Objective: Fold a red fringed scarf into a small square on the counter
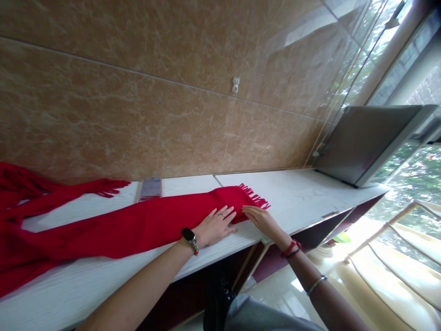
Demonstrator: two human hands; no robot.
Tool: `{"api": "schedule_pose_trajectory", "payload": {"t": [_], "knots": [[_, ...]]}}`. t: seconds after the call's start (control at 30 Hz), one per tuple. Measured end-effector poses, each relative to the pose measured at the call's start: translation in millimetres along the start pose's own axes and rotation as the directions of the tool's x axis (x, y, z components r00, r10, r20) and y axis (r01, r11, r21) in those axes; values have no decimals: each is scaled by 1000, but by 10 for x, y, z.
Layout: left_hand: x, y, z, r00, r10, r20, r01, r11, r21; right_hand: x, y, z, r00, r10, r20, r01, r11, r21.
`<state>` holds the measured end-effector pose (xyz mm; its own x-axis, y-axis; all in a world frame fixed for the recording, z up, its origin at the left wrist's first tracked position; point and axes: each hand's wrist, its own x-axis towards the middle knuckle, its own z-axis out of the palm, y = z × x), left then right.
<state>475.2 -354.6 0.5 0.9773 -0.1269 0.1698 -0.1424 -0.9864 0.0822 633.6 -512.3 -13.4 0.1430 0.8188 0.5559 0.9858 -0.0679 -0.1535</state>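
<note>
A long red fringed scarf [151,220] lies stretched along the white counter, its near end smoothed fairly flat and its fringe pointing right. My left hand [215,226] rests on the scarf's front edge with the fingers spread, partly over the counter. At the fringed end, my right hand [261,221] touches the scarf's near corner. Its fingers are stretched out side by side, and the thumb is mostly hidden. More of the scarf is bunched at the far left, with a second fringed end [110,186] near the wall.
The white counter [292,197] runs along a brown tiled wall [172,124]. Behind the scarf lies a small blurred flat item [150,188]. A grey boxy appliance [368,142] stands at the right end by the window. Below the counter's front edge are open cabinets, with a pale rack [396,257] at right.
</note>
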Motion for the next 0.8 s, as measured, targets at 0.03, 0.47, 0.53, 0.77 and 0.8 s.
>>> {"api": "schedule_pose_trajectory", "payload": {"t": [0.03,0.47,0.53,0.77,0.8], "knots": [[-8,-3,1,1000,-3,16,4,1000,-13,-7,2,-2,1000,-13,16,13,1000,10],[-32,-7,38,997,-6,81,11,998,-58,-8,96,-75,999,19,35,-22,996,82],[-42,1,32,998,-19,68,24,997,-72,20,136,-51,996,81,-33,-79,995,53],[-54,17,22,993,-80,85,85,995,-58,218,161,231,989,145,11,-143,984,-104],[-55,18,24,992,-97,84,102,993,-53,232,162,272,989,135,60,-127,983,-131]]}}
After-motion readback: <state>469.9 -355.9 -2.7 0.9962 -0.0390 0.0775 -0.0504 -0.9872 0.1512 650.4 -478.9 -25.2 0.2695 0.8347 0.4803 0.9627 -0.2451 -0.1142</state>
